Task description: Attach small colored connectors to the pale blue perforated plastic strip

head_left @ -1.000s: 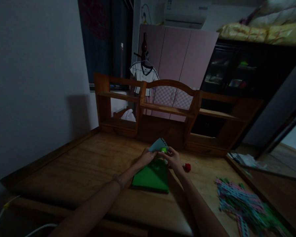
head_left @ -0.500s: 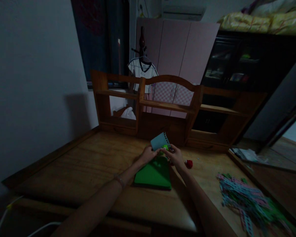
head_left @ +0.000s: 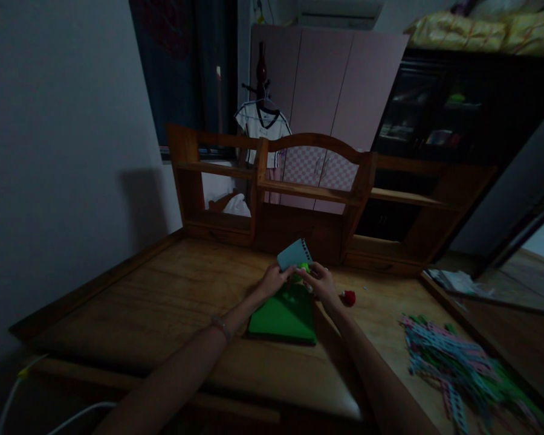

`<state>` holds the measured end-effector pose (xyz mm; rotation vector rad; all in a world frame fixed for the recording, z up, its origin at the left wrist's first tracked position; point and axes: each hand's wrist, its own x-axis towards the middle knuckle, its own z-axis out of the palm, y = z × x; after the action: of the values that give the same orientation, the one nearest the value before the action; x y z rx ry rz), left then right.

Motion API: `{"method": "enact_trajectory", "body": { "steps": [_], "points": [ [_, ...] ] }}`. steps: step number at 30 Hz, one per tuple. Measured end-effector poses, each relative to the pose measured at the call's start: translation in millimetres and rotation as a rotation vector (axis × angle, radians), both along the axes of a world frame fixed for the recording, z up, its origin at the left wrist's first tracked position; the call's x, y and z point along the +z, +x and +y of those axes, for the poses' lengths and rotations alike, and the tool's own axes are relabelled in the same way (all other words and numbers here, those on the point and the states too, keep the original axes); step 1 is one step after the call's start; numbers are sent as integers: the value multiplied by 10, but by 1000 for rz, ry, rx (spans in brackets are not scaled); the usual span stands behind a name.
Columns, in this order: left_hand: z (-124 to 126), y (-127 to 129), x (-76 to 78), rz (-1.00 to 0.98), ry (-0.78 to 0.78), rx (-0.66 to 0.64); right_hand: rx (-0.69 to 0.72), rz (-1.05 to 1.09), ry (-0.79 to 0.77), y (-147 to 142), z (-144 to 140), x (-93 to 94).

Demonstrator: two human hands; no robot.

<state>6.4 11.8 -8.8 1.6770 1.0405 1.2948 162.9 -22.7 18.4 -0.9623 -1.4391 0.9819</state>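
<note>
Two hands meet on one small piece: a pale blue perforated panel (head_left: 294,254), tilted up over the far end of a green board (head_left: 283,314) on the worktop (head_left: 163,302). The left hand (head_left: 274,280) pinches its lower edge; the right hand (head_left: 320,284) closes fingers around a lime-green bit (head_left: 303,267) touching it — details are too dark to tell. A red piece (head_left: 348,297) lies just right; a heap of coloured strips (head_left: 453,362) sits well apart.
</note>
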Motion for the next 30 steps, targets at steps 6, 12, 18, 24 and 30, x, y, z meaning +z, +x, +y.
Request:
{"method": "enact_trajectory", "body": {
  "steps": [6,12,18,24,30],
  "points": [
    [22,-1,-45,29,14,-16,35,35,-27,28,-36,33],
    [52,-13,-87,100,46,6,15,18,-4,31,-4,-2],
    [93,-25,-119,187,28,32,4,-21,17,48,87,-91],
    [77,-32,-86,199,69,-8,18,-33,15,34,39,-72],
    [58,-22,-67,219,50,13,-14,-29,-4,-13,-14,-20]
  ]
}}
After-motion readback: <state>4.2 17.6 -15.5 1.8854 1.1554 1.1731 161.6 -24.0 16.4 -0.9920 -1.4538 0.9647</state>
